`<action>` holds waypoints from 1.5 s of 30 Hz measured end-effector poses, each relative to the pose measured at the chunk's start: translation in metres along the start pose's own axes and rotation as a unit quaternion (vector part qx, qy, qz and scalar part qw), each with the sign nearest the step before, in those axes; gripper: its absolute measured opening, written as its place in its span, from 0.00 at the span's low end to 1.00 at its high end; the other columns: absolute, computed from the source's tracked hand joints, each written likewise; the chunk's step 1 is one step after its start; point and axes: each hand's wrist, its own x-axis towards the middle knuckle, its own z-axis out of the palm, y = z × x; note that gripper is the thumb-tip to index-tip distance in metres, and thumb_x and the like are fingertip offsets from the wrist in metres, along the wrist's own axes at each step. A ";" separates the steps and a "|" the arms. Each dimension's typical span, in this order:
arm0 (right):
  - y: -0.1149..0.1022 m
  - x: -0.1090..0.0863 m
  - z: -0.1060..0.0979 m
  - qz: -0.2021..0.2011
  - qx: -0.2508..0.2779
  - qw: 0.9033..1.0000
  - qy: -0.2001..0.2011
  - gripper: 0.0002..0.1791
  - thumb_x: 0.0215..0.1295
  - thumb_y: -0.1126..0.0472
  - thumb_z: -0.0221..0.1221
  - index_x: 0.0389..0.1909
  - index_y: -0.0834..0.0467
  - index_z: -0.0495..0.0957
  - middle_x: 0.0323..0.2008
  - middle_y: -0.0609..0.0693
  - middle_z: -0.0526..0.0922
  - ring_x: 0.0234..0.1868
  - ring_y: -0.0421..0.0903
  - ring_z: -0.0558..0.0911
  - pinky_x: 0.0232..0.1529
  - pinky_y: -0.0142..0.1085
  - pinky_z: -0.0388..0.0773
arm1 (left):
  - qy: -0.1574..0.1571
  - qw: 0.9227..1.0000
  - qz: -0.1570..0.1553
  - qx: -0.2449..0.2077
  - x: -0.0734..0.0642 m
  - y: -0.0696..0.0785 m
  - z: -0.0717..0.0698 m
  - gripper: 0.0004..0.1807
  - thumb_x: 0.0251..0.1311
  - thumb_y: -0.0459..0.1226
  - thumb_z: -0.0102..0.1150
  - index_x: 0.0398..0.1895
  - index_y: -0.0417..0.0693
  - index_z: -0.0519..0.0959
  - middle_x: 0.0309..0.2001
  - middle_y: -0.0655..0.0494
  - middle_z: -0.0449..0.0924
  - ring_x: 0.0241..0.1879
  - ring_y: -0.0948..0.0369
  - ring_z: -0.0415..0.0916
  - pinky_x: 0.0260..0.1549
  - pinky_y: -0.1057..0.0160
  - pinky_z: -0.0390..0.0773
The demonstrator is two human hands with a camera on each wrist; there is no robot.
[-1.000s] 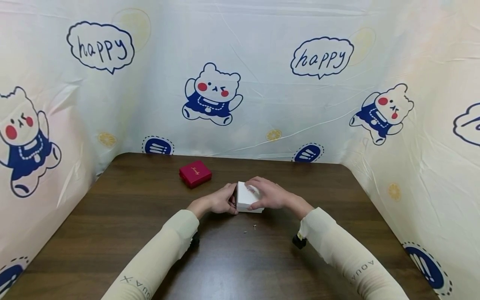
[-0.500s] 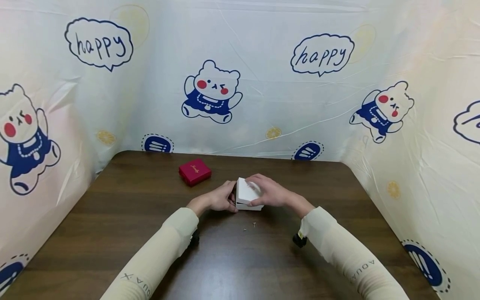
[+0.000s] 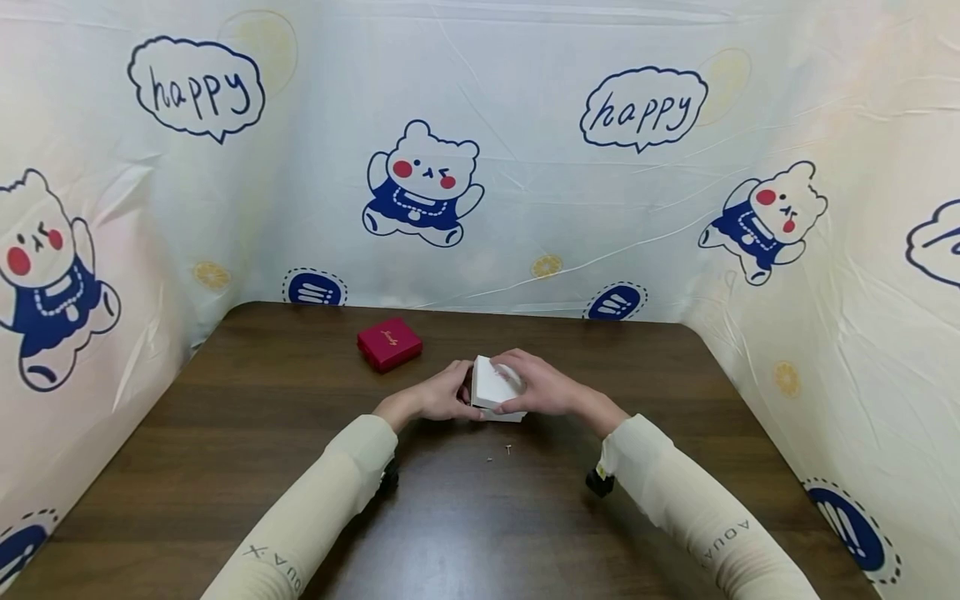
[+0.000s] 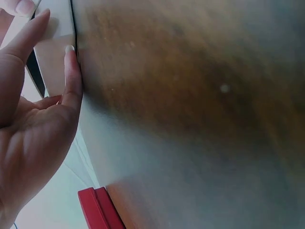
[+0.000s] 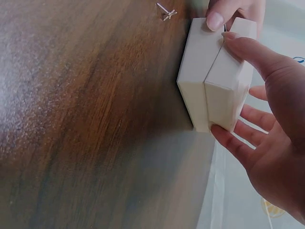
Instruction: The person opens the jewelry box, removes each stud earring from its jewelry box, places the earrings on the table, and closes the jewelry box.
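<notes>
A small white box stands on the table, its lid [image 3: 493, 382] raised a little off the base [image 3: 510, 417] along the near left side. My right hand [image 3: 546, 385] grips the lid, thumb on the near face and fingers over the far side. With its thumb on the base's near face, my left hand [image 3: 442, 395] holds the base from the left. A dark gap between lid and base shows in the left wrist view, beside the left hand [image 4: 38, 129]. Nearer the front lies a stud earring [image 5: 167, 12] with a small ornament on a thin post.
A red box [image 3: 390, 344] with gold lettering sits behind and left of the white one. A tiny bit [image 3: 490, 459] lies beside the earring on the brown wooden table [image 3: 247, 467]. A printed curtain [image 3: 525, 200] hangs around the table's back and sides.
The lid has tilted up, opening a gap above the base. My left thumb has moved right onto the base's near face. The red box and the earring have stayed put.
</notes>
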 end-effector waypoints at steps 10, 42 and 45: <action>-0.005 -0.002 -0.002 0.050 -0.069 0.996 -0.003 0.44 0.55 0.40 0.74 0.70 0.53 0.71 0.64 0.52 0.74 0.56 0.47 0.75 0.48 0.44 0.76 | -0.009 1.000 0.014 0.005 0.003 0.000 -0.001 0.45 0.59 0.44 0.74 0.72 0.37 0.59 0.57 0.44 0.63 0.47 0.57 0.69 0.47 0.61 0.73; 0.017 -0.032 -0.032 0.148 -0.101 0.984 -0.020 0.45 0.55 0.42 0.75 0.70 0.55 0.71 0.62 0.58 0.75 0.53 0.53 0.76 0.50 0.49 0.77 | -0.013 1.000 -0.005 -0.004 0.001 0.005 -0.001 0.48 0.56 0.42 0.76 0.73 0.38 0.58 0.58 0.41 0.63 0.45 0.56 0.74 0.48 0.60 0.74; 0.019 -0.034 -0.034 0.143 -0.103 0.984 -0.018 0.45 0.54 0.43 0.75 0.70 0.56 0.72 0.62 0.59 0.75 0.53 0.53 0.76 0.49 0.49 0.77 | -0.011 1.000 -0.003 -0.003 0.001 0.006 -0.001 0.47 0.56 0.42 0.76 0.73 0.38 0.59 0.58 0.41 0.64 0.45 0.56 0.74 0.48 0.60 0.74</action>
